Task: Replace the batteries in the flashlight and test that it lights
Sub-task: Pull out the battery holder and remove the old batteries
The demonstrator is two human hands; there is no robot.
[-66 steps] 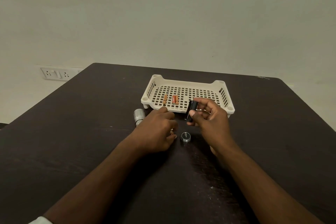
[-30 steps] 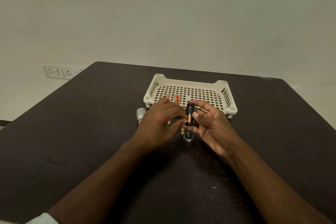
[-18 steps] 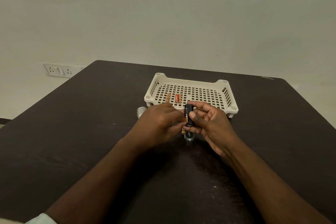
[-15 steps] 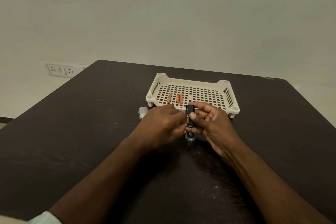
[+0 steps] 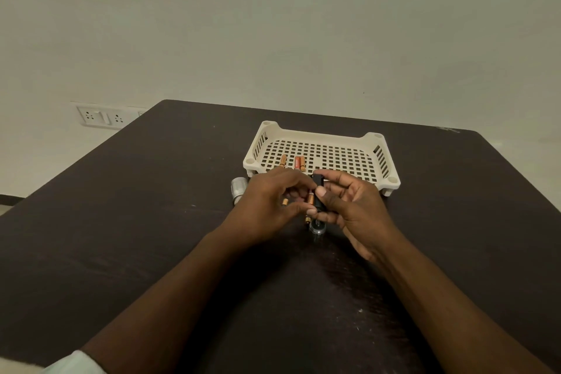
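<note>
Right hand (image 5: 355, 209) pinches the black battery holder (image 5: 318, 196); left hand's (image 5: 267, 206) grip pinches, I think, a battery (image 5: 310, 198) against it.

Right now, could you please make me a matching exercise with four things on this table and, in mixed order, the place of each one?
Things:
1. black battery holder
2. silver flashlight body
3. flashlight cap
4. three batteries

Places:
A. lying in the white basket
B. on the table, below both hands
C. held in the right hand
D. on the table, beside the left hand, near the basket's corner

Pairs: 1-C, 2-D, 3-B, 4-A
</note>
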